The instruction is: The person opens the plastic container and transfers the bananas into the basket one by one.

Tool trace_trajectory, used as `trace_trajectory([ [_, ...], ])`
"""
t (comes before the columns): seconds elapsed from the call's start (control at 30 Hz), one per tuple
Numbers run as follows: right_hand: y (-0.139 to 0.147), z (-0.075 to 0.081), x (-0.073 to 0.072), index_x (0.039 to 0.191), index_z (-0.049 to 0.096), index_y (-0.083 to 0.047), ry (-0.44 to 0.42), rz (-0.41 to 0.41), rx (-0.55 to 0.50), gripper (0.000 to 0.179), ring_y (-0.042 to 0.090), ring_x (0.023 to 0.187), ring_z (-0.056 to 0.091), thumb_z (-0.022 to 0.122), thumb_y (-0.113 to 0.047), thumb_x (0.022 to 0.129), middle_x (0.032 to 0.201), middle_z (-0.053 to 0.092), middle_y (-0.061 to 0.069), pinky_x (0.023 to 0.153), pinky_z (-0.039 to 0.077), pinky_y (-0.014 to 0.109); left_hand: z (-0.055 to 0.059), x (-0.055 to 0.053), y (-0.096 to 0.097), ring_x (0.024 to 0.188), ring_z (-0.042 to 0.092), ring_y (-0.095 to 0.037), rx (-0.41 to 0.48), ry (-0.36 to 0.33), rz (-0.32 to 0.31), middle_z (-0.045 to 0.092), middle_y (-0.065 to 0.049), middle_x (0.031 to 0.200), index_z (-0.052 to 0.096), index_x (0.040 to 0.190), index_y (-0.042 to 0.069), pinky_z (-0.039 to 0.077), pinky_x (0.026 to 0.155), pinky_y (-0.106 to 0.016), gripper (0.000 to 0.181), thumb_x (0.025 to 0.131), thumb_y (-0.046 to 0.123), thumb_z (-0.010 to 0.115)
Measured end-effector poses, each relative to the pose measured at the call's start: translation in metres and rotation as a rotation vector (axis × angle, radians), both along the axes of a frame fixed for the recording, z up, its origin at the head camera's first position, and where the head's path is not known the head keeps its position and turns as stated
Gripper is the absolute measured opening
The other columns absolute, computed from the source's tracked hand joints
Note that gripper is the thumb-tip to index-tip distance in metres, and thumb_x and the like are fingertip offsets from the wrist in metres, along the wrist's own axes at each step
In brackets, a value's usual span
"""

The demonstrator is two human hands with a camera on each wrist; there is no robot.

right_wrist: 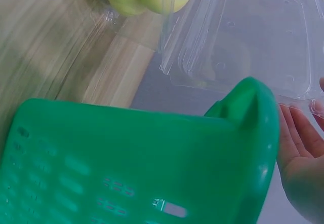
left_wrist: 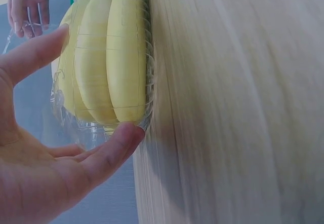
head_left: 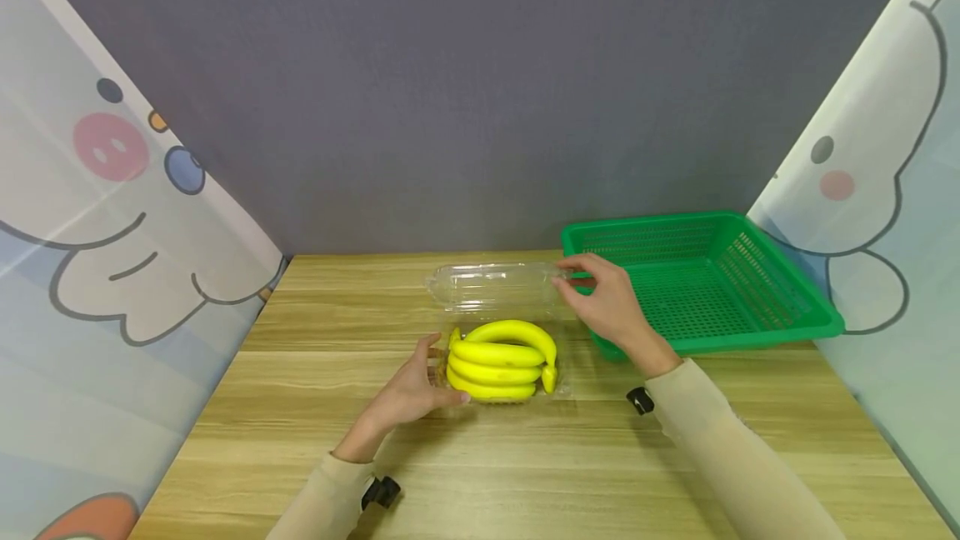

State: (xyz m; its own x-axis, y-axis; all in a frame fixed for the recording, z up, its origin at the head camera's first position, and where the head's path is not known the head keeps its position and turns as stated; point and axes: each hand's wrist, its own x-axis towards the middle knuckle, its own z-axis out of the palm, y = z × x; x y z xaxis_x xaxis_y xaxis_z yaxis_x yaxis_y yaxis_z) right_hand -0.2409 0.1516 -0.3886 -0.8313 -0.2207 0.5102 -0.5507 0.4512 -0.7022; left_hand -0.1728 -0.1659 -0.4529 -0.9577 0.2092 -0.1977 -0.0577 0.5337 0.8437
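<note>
A bunch of yellow bananas lies in the base of a clear plastic clamshell container. Its see-through lid stands raised behind the fruit, hinged along the back. At the left end of the base, my left hand holds the container, thumb along the front and fingers at the side; the left wrist view shows fingertips against its lower edge. My right hand pinches the lid's right edge between thumb and fingers. The right wrist view shows the lid but only part of that hand.
A green plastic basket with slotted walls sits at the back right, close beside the lid and under my right hand. The wooden table meets a dark grey panel at the back. Cartoon-printed curtains hang on both sides.
</note>
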Motion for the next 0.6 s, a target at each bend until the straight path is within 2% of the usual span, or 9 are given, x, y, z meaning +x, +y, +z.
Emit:
trace_trajectory([
  [0.13, 0.000, -0.001, -0.002, 0.116, 0.071, 0.001, -0.010, -0.013, -0.009, 0.024, 0.032, 0.099, 0.066, 0.072, -0.012, 0.095, 0.110, 0.069, 0.015, 0.083, 0.058, 0.050, -0.001, 0.000, -0.001, 0.130, 0.050, -0.041, 0.005, -0.002, -0.002, 0.040, -0.022, 0.152, 0.018, 0.161, 0.007, 0.050, 0.097, -0.054, 0.117, 0.074, 0.031, 0.093],
  [0.6, 0.000, 0.005, -0.011, 0.114, 0.072, -0.002, -0.041, -0.050, 0.019, 0.022, 0.029, 0.097, 0.068, 0.071, -0.014, 0.096, 0.108, 0.071, 0.013, 0.082, 0.059, 0.045, -0.001, 0.000, 0.000, 0.129, 0.051, -0.040, 0.006, -0.005, 0.001, 0.040, -0.022, 0.152, 0.019, 0.160, 0.008, 0.050, 0.096, -0.054, 0.116, 0.073, 0.031, 0.093],
])
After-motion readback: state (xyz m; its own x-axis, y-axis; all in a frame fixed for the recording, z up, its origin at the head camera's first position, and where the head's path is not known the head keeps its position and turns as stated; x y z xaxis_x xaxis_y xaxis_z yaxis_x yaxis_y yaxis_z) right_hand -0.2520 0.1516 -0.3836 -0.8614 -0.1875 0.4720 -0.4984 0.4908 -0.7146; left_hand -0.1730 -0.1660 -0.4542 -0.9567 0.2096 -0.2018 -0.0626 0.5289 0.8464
